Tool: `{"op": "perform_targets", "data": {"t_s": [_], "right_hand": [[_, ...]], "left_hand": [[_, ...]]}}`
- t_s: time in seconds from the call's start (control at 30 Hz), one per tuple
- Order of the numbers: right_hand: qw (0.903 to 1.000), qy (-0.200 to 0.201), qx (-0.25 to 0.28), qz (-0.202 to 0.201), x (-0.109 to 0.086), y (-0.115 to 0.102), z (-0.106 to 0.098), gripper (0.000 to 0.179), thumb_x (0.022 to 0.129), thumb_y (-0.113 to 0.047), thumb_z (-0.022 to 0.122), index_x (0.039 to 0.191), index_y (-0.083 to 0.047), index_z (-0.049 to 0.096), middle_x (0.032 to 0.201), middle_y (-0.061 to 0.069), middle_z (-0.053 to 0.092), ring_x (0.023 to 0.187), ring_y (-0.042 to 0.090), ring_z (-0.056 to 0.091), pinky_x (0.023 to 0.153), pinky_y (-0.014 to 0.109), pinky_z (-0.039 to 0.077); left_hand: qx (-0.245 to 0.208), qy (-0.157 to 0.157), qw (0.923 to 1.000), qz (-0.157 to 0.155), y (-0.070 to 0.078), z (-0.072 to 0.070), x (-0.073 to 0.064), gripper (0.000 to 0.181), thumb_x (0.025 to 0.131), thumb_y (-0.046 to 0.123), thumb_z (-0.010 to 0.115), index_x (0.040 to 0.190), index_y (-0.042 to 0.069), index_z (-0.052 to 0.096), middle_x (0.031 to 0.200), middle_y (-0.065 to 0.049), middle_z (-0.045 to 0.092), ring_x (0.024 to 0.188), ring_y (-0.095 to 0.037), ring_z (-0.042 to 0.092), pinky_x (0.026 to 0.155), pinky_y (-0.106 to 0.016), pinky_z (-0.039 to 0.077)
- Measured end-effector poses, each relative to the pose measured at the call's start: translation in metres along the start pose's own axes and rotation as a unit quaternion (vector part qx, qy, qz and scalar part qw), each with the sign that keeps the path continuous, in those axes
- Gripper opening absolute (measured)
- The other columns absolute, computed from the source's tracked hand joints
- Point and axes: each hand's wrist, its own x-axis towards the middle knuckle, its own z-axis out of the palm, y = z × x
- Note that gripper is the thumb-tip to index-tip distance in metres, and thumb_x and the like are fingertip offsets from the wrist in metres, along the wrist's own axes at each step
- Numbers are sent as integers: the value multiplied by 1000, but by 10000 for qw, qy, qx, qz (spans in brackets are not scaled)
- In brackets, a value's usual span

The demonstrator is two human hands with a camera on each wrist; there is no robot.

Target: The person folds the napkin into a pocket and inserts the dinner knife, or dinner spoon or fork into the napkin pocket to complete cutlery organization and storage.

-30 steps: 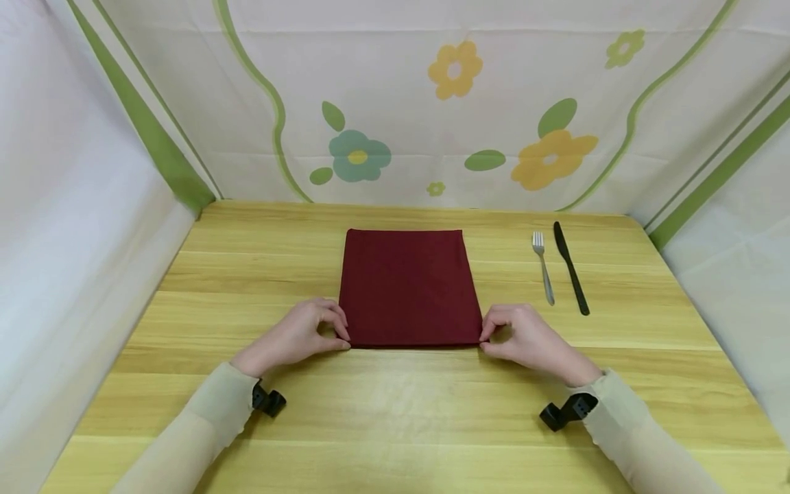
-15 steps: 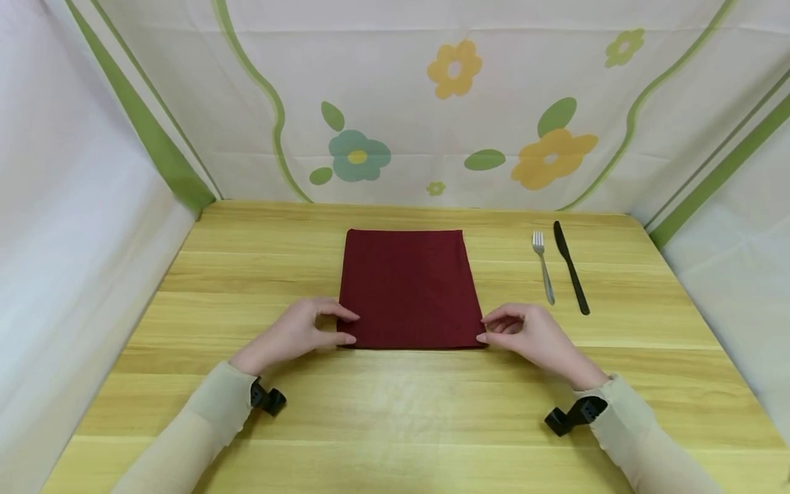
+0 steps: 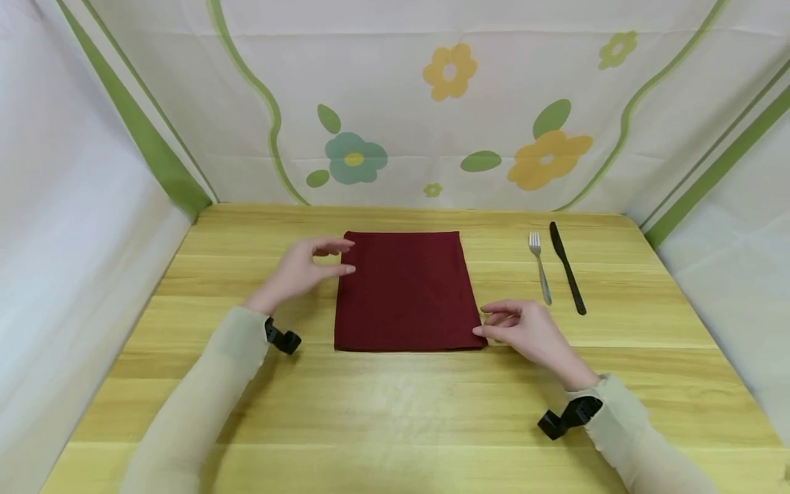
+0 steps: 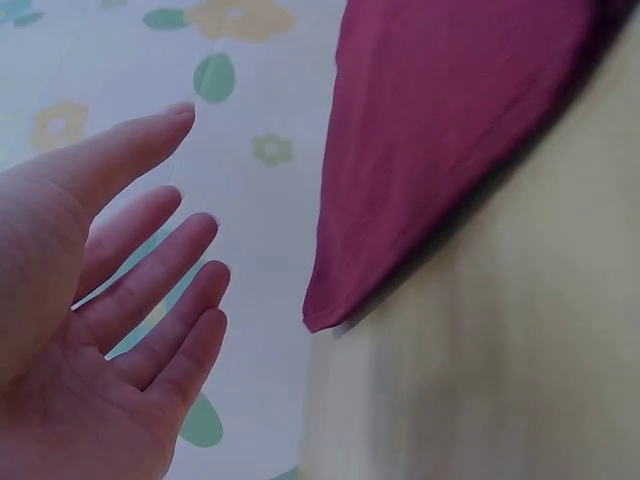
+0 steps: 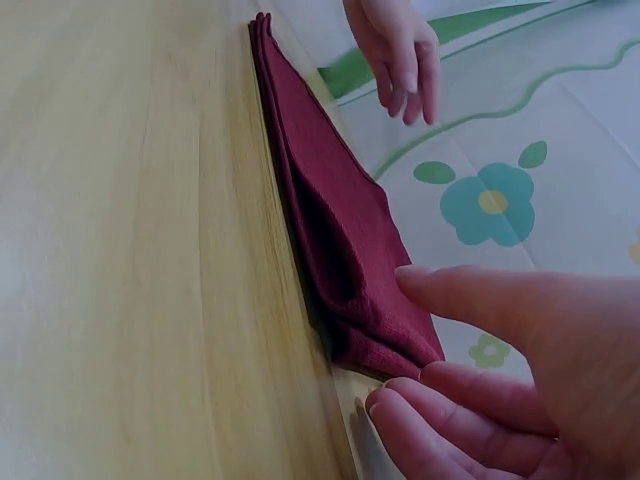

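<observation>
A dark red folded cloth lies flat as a near square on the table. Over its far left part, my left hand is held with thumb and fingers spread apart. In the left wrist view that hand is clear of the cloth's corner, holding nothing. My right hand is at the near right corner, thumb over the cloth and fingers beside the edge. From the right wrist, the cloth shows several layers, one slightly gaping, and the thumb stands apart from the fingers; whether it touches the fabric is unclear.
Right of the cloth, a silver fork and a black knife lie side by side on the wooden table. White fabric walls with flower prints rise behind the table and at both sides.
My left hand has left the near left corner and moved away from me, up to the far left corner. My right hand has loosened its pinch and stays at the near right corner.
</observation>
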Motion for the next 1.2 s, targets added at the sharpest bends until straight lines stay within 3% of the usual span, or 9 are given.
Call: {"op": "perform_targets", "data": {"t_s": [0.2,0.37,0.7,0.93,1.2], "right_hand": [[9995,-48,82,286,0,-2,4,46,82,-31,88,117,-4,74,88,0,73,74,18,70,62,30,56],[9990,-59,198,389,-1,-6,7,48,83,-28,88,118,0,73,86,2,73,71,19,70,60,29,56],[9982,-9,111,592,-1,-8,10,46,83,-23,88,119,1,72,84,2,72,70,18,69,60,29,54],[9979,13,-116,630,0,-4,11,38,82,-26,88,110,-3,76,77,-1,71,69,16,67,62,28,52],[9975,-25,-30,709,1,-4,12,30,83,-23,87,103,-2,77,76,0,71,65,17,67,56,28,53]], "left_hand": [[-24,260,9996,-123,-4,-8,32,48,92,33,80,135,16,67,131,-6,65,121,-26,57,104,-45,44],[-77,320,9989,-333,-15,-10,49,47,94,30,77,136,13,65,135,-8,63,124,-28,55,104,-45,43],[-140,201,9963,-820,-45,1,77,50,94,24,77,138,4,62,136,-12,62,121,-29,57,100,-45,47],[328,39,9967,-735,-48,13,86,41,95,13,75,134,3,66,132,-13,65,120,-30,58,102,-44,46],[809,-42,9945,-671,-43,14,88,36,96,10,72,131,1,68,133,-16,64,127,-32,53,108,-45,41]]}}
